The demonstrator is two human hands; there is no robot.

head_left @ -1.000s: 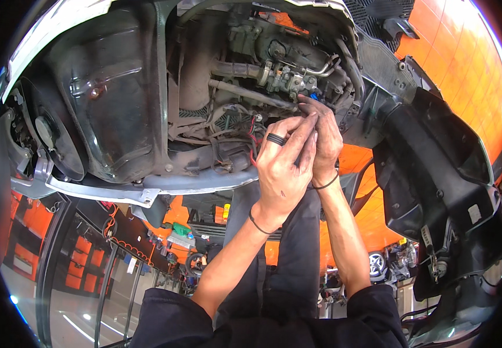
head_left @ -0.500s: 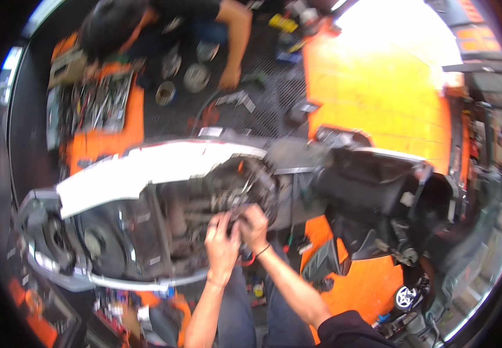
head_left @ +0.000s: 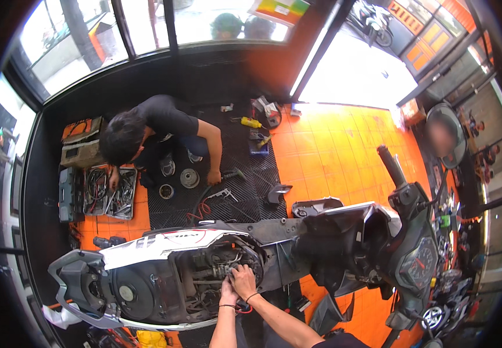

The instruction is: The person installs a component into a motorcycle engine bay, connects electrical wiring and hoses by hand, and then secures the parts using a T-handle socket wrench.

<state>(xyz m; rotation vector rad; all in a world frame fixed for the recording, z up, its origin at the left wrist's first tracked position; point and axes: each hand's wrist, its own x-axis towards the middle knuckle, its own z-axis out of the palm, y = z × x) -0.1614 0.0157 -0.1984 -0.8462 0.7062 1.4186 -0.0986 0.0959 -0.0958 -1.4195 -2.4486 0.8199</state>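
Observation:
Below me lies a partly stripped scooter with a white side panel (head_left: 141, 250), a black fuel tank with round cap (head_left: 128, 293) and an exposed engine bay (head_left: 196, 267) showing metal fittings, hoses and wires. My left hand (head_left: 228, 293) and my right hand (head_left: 243, 281) are together at the bay's right part, beside the metal fittings. Both have fingers bent and closed around something small that I cannot make out, as the fingers hide it. A red wire hangs just below my wrists. The handlebar with speedometer (head_left: 416, 264) is at the right.
A co-worker (head_left: 164, 119) crouches beyond the scooter, one hand at an open tool tray (head_left: 120, 191), the other by a hose on a black mat (head_left: 245, 191). Round metal parts lie there. A mirror (head_left: 447, 136) rises at the right; a doorway opens behind the orange tiled floor (head_left: 344, 153).
My view has lifted and widened from a close look at the engine bay to the co-worker, windows and doorway beyond. My hands stay together in the bay, now low in the picture.

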